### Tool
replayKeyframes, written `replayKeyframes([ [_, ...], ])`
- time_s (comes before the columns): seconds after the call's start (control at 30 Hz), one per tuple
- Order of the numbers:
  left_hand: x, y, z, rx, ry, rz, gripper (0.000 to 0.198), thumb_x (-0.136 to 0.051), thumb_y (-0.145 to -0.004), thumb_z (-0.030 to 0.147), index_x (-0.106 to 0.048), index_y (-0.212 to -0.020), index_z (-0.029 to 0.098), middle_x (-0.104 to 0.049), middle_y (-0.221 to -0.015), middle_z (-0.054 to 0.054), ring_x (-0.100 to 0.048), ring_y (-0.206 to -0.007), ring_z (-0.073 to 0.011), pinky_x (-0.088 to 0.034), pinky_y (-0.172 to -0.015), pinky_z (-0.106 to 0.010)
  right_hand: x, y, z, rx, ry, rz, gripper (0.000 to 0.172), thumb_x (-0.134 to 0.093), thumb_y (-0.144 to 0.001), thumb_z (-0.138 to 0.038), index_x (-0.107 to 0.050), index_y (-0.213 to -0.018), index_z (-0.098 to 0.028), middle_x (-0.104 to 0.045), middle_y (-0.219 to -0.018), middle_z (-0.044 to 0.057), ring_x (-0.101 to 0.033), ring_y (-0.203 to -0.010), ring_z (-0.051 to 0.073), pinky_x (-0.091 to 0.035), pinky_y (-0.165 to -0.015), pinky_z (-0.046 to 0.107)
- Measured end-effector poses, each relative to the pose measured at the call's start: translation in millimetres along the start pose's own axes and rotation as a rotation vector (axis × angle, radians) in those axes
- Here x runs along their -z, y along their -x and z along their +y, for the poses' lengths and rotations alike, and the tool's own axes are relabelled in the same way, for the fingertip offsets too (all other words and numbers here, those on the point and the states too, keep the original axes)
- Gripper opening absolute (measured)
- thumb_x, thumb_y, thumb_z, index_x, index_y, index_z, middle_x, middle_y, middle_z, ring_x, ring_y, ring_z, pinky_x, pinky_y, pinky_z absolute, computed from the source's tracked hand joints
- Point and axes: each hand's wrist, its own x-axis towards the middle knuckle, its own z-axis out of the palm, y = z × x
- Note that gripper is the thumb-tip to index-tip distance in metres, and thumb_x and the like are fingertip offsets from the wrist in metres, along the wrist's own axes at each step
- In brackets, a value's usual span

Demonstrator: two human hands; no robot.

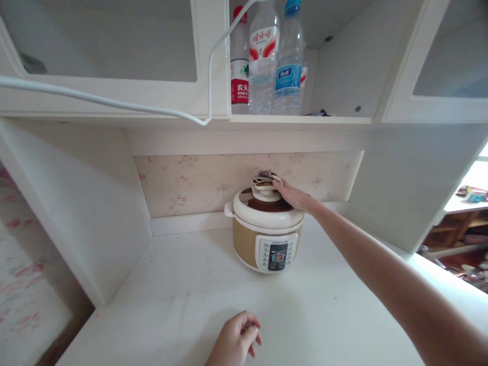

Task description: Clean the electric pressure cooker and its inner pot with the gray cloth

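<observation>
An electric pressure cooker (244, 244) with a gold body, white rim and brown lid top stands on the white counter (160, 305). On its lid handle lies a folded cloth (267, 178), brownish with pale edges. My right hand (292, 195) reaches in from the right and presses the cloth against the handle. Its fingertips are partly hidden by the cloth. Nearer to me, my left hand (240, 335) is held low over the front of the counter, apart from the cooker. Its fingers are curled in towards the thumb, and nothing shows in them.
Above the cooker, an open cabinet shelf (335, 120) holds plastic bottles, among them a blue-capped bottle (288, 76). A white cable (114, 105) hangs across the cabinet front at left. White side panels (80, 193) flank the counter, with flowered wallpaper (198, 188) behind.
</observation>
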Motion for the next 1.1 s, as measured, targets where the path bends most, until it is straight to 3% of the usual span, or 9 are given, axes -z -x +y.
replayKeyframes([
  [0.13, -0.4, -1.3, -6.0, -0.039, -0.049, 0.010, 0.026, -0.050, -0.076, 0.038, -0.058, -0.087, 0.015, -0.061, -0.072, -0.003, -0.050, -0.054, -0.0119, -0.038, -0.054, -0.025, -3.0, 33.5, -2.0, 0.004, 0.283, -0.059, 0.070, -0.023, -0.091, -0.064, -0.023, -0.148, -0.023, -0.028, -0.151, 0.013, -0.029, -0.136, 0.035, -0.021, -0.106, 0.062],
  [0.27, -1.8, -0.8, -9.1, -0.061, -0.121, 0.030, 0.026, -0.047, -0.080, 0.035, -0.060, -0.089, 0.015, -0.064, -0.074, -0.004, -0.052, -0.055, -0.0124, -0.037, -0.054, -0.025, -3.9, 68.6, -10.3, 0.356, 0.610, -0.203, 0.044, -0.032, -0.096, -0.036, -0.039, -0.139, -0.034, -0.024, -0.153, 0.010, -0.017, -0.139, 0.038, -0.022, -0.097, 0.071],
  [0.47, -1.5, 0.8, -1.3, -0.036, -0.077, 0.040, 0.028, -0.049, -0.081, 0.040, -0.059, -0.089, 0.015, -0.063, -0.078, -0.005, -0.054, -0.055, -0.0133, -0.040, -0.055, -0.026, -13.5, 95.7, -44.6, 0.451, 0.665, -0.087, 0.047, -0.021, -0.098, -0.038, -0.038, -0.140, -0.028, -0.033, -0.150, 0.010, -0.032, -0.133, 0.034, -0.030, -0.095, 0.063],
  [0.6, 2.3, 9.3, 55.2, -0.211, -0.285, 0.184, 0.029, -0.045, -0.086, 0.042, -0.061, -0.091, 0.018, -0.064, -0.082, -0.006, -0.059, -0.062, -0.0162, -0.043, -0.059, -0.027, -24.4, 96.1, -59.9, 0.501, 0.618, 0.002, 0.047, -0.019, -0.098, -0.039, -0.040, -0.138, -0.026, -0.039, -0.147, 0.008, -0.038, -0.128, 0.029, -0.029, -0.099, 0.055],
  [0.77, -0.1, 3.9, 186.6, -0.832, -0.595, 0.398, 0.025, -0.041, -0.092, 0.032, -0.062, -0.094, 0.019, -0.064, -0.100, -0.007, -0.058, -0.096, -0.0184, -0.043, -0.086, -0.027, -40.7, 82.1, -68.3, 0.622, 0.581, -0.002, 0.042, -0.032, -0.096, -0.036, -0.044, -0.135, -0.026, -0.042, -0.144, 0.006, -0.041, -0.124, 0.030, -0.029, -0.100, 0.054],
  [0.83, 1.1, -20.6, 230.8, -0.926, -0.705, 0.458, 0.027, -0.039, -0.092, 0.030, -0.061, -0.103, 0.019, -0.063, -0.109, -0.008, -0.056, -0.106, -0.0195, -0.039, -0.095, -0.030, -48.3, 75.1, -70.9, 0.629, 0.594, 0.006, 0.041, -0.041, -0.092, -0.035, -0.050, -0.130, -0.023, -0.045, -0.142, 0.009, -0.041, -0.123, 0.034, -0.028, -0.100, 0.055],
  [0.93, 9.8, -76.5, 266.7, -0.698, -0.908, 0.545, 0.045, -0.038, -0.091, 0.037, -0.050, -0.126, 0.012, -0.050, -0.135, -0.016, -0.045, -0.125, -0.0271, -0.029, -0.105, -0.038, -58.3, 73.8, -73.1, 0.599, 0.607, 0.080, 0.039, -0.042, -0.090, -0.023, -0.054, -0.126, -0.015, -0.049, -0.137, 0.016, -0.040, -0.124, 0.037, -0.027, -0.101, 0.055],
  [1.0, 19.3, -112.6, 272.3, -0.376, -1.036, 0.406, 0.059, -0.037, -0.090, 0.046, -0.047, -0.129, 0.002, -0.045, -0.137, -0.026, -0.040, -0.130, -0.0345, -0.028, -0.106, -0.044, -62.6, 84.8, -72.1, 0.664, 0.572, 0.085, 0.038, -0.042, -0.088, -0.016, -0.055, -0.124, -0.013, -0.053, -0.132, 0.017, -0.041, -0.125, 0.033, -0.025, -0.105, 0.053],
  [1.1, 36.5, -147.1, 268.0, -0.340, -1.058, 0.390, 0.068, -0.034, -0.088, 0.055, -0.049, -0.126, 0.000, -0.047, -0.134, -0.029, -0.037, -0.131, -0.0381, -0.025, -0.106, -0.048, -66.8, 120.9, -61.9, 0.906, 0.416, 0.001, 0.031, -0.045, -0.088, -0.015, -0.061, -0.113, -0.017, -0.057, -0.129, 0.009, -0.040, -0.127, 0.025, -0.018, -0.112, 0.045],
])
